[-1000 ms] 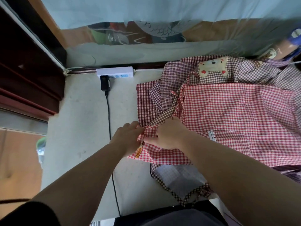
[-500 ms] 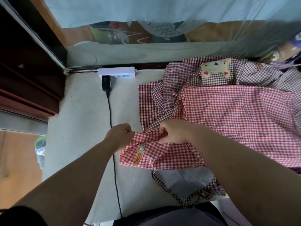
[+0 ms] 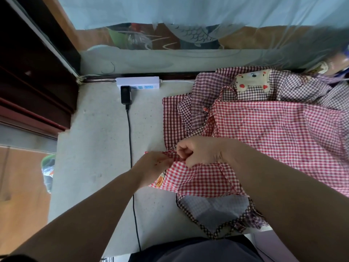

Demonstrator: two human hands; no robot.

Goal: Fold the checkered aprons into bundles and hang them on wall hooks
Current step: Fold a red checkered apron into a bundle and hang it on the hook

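Looking down, we see a dark wooden cabinet at the left of the frame. Beside it is the pale speckled worktop, where a white power strip lies at the far edge. A black plug sits in the strip, and its thin black cable runs toward the lower edge.

Just right of the cable, at the centre, our left hand grips the near-left corner of the red-and-white checkered apron. Its fingers are curled into the cloth above a small orange label. Close beside it, our right hand pinches a fold of the same apron, fingers clamped on the fabric.

The red apron spreads from the centre to the right edge of the frame. It lies over a dark maroon checkered apron that shows at upper centre. A cream bear-shaped patch sits on brown checked cloth at the upper right. Below the hands, a pale grey checked cloth with a dark checked border lies near the worktop's front edge.
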